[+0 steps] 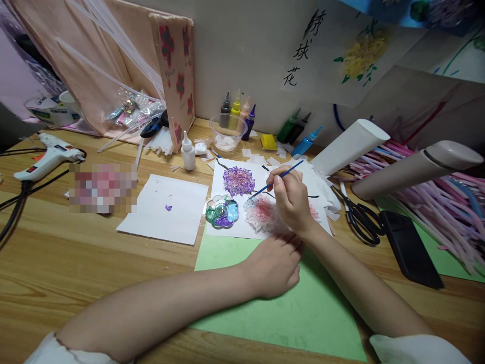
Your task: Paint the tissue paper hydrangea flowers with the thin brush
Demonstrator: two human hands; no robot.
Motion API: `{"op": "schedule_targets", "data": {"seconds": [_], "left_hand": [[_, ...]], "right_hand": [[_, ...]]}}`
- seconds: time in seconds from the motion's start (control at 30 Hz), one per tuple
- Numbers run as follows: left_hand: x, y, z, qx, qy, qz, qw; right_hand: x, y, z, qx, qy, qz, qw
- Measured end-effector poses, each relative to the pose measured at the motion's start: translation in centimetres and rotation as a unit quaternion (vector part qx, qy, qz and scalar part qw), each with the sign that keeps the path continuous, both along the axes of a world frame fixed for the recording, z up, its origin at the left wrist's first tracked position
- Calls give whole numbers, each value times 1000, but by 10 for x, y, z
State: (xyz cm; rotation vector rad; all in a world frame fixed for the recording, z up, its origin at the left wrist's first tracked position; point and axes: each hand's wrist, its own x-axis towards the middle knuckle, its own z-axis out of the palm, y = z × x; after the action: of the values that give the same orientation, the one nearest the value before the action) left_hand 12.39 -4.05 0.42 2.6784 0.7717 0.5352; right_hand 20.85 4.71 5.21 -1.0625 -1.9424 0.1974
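Observation:
My right hand (290, 199) is closed in a pinch on a thin blue paintbrush (282, 177). The brush tip touches a pink painted flower (262, 213) on a white sheet (231, 230). Higher on that sheet sits a purple painted flower (238, 180). A small flower-shaped palette (222, 211) with green, blue and purple paint lies just left of the brush tip. My left hand (273, 264) rests knuckles-up, fingers curled under, on a green sheet (303, 308) by the white sheet's lower edge; nothing shows in it.
A second white sheet (166, 207) with a purple dab lies to the left. Paint bottles (238, 110), a clear bowl (227, 132) and a white glue bottle (188, 150) stand behind. Black scissors (359, 217), a dark phone (411, 248) and pipe cleaners (450, 212) lie right; a glue gun (49, 157) left.

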Motion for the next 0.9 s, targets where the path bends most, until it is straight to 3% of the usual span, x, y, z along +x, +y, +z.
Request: {"op": "schedule_targets", "data": {"seconds": [0.2,0.37,0.5,0.73,0.9], "left_hand": [[-1,0,3,6,7,1,1000],[-1,-1,4,-26,10,11,1000],[-1,-1,3,-47,10,12,999],[-1,0,3,-15,5,2,1000],[-1,-1,-1,-9,-1,3,1000]], "right_hand": [[-2,-5,4,-43,83,15,995],[-11,-18,7,-44,-7,84,995],[-14,-22,7,-26,-48,100,993],[1,-9,16,-14,49,31,998],[12,4,17,17,46,-5,999]]}}
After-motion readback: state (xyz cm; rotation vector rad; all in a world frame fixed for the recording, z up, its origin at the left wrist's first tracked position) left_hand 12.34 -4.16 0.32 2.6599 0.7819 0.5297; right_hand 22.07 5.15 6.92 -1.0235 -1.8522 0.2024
